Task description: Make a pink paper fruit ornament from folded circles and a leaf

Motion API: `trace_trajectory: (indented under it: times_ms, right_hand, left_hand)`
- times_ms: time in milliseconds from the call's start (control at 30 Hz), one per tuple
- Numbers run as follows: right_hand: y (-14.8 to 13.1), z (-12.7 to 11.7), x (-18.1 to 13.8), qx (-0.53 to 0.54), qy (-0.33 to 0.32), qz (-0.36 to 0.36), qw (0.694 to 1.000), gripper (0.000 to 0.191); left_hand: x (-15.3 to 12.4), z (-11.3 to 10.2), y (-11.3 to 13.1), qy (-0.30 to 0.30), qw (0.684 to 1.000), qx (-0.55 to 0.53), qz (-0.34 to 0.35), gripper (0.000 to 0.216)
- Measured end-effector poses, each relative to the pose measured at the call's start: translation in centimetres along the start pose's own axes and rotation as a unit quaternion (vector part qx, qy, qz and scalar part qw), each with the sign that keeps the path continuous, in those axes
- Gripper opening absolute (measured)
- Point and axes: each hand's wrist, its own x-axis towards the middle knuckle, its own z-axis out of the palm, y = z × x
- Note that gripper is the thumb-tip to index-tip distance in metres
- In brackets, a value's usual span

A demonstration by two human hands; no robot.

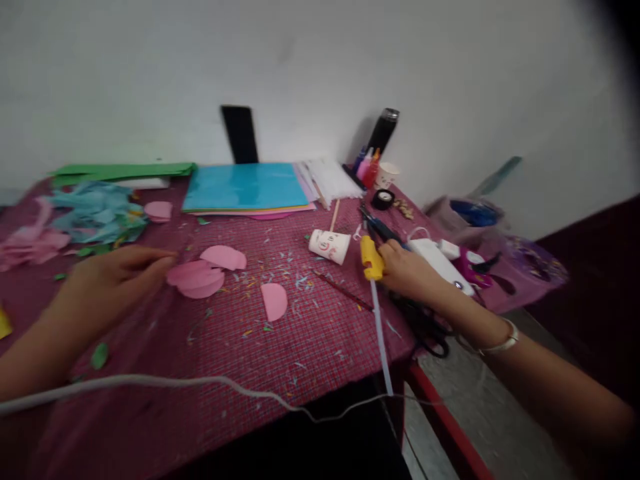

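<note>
My left hand [113, 283] is over the left part of the table, thumb and forefinger pinched together. Whatever lies between those fingertips is too small to make out. Right beside them are overlapping pink paper petals [197, 279], with another pink petal [225, 257] touching them and a loose half-round one [275, 302] farther right. At the table's right side my right hand [407, 270] is closed on a yellow hot glue gun [371, 259]. A long whitish glue stick [381, 340] sticks out of the gun's back end. Pliers [383, 227] lie just behind that hand.
A white cord [200, 381] crosses the front. A paper cup [330, 245] lies tipped over near a dark red thin stick [345, 291]. Blue sheets [245, 187], crumpled paper strips [97, 210], black tape [383, 199], scissors [430, 333] and a white power strip [440, 267] surround the work area.
</note>
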Motion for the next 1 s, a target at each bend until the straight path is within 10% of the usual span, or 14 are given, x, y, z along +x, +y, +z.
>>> trace_trajectory:
  times_ms: [267,633,1000]
  right_hand:
    - [0.9,1.9,1.1,0.029,-0.043,-0.014,0.999,0.026]
    - [1.9,0.8,0.8,0.089,-0.066,-0.064,0.992,0.011]
    - [2.0,-1.1,0.2,0.119,-0.028,-0.059,0.991,0.031]
  left_hand:
    - [3.8,1.6,1.3,-0.122,0.987,-0.01,-0.108,0.045]
    - [7.6,4.5,-0.1,-0.199,0.979,-0.048,-0.02,0.019]
    - [2.2,1.3,5.6,0.054,0.985,0.015,0.164,0.013]
